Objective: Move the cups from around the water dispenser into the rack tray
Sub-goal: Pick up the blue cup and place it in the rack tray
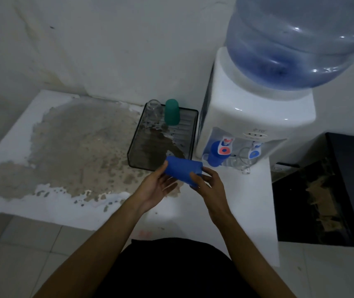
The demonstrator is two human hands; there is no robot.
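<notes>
Both hands (180, 186) gripping sideways blue cup (182, 171), its mouth hidden

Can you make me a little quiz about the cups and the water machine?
1. True or false: the blue cup in the two hands lies on its side.
2. Which cups already stand in the rack tray? A) a green cup and a clear glass B) two blue cups C) none
3. Fill in: under the taps of the water dispenser stands another ____ cup, with a clear glass beside it.

Key: 1 true, held between the left hand and the right hand; 2 A; 3 blue.
</notes>
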